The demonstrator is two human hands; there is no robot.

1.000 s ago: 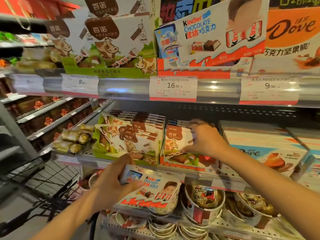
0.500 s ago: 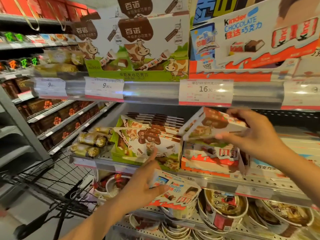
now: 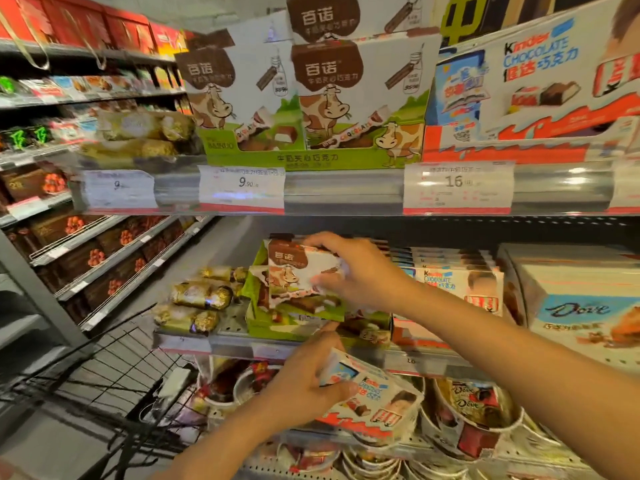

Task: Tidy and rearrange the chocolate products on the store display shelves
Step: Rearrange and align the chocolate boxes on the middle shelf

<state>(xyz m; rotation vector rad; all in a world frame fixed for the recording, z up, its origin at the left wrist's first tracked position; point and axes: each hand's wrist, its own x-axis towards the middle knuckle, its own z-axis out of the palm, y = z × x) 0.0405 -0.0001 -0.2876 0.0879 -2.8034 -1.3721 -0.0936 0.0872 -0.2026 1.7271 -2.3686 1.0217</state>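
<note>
At the middle shelf, right grip: the right hand point(image 3: 360, 271) pinches a flat cow-print chocolate box point(image 3: 303, 278), fingers on its top edge and thumb on its face, holding it upright.
Box position: in front of the green cardboard tray point(image 3: 273, 323) of matching boxes on the middle shelf point(image 3: 426, 365).
Box material: thin glossy card, rectangular, white with a brown label and a cow drawing.
Left grip: the left hand point(image 3: 304, 386) curls round a Kinder chocolate pack point(image 3: 374, 400), thumb on its printed face.
Pack position: tilted, held below the middle shelf's edge, in front of the Dove tubs point(image 3: 474, 414).
Pack look: flat, white and red-orange, slick surface.
Beside the tray, left: gold foil-wrapped chocolates point(image 3: 201, 299), crinkled and shiny.
Beside the tray, right: a row of Kinder boxes point(image 3: 457, 282), then Dove boxes point(image 3: 575, 306).
Upper shelf: large cow-print display cartons point(image 3: 311, 98) above paper price tags point(image 3: 242, 188).
Lower left: black wire cart point(image 3: 114, 375).
</note>
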